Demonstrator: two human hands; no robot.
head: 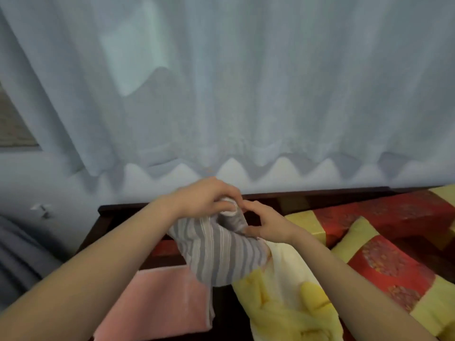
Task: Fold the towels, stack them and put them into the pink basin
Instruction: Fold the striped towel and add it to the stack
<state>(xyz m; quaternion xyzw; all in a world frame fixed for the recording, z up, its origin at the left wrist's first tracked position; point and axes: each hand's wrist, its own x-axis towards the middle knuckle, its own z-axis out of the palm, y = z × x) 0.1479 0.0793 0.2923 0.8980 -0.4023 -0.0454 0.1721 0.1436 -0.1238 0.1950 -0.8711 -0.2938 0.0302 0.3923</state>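
Observation:
A grey-and-white striped towel (219,252) hangs bunched in the air between my hands. My left hand (206,196) grips its upper white-edged corner with curled fingers. My right hand (264,223) pinches the towel's edge just to the right of that. Below, a folded pink towel (160,301) lies flat at the lower left. A cream towel with yellow patches (285,291) lies crumpled at the lower right. No pink basin is in view.
A dark wooden frame (172,205) runs behind the hands. A red-and-yellow patterned cover with cushions (384,252) fills the right. Pale curtains (234,94) hang behind. Grey cloth (17,262) sits at the left edge.

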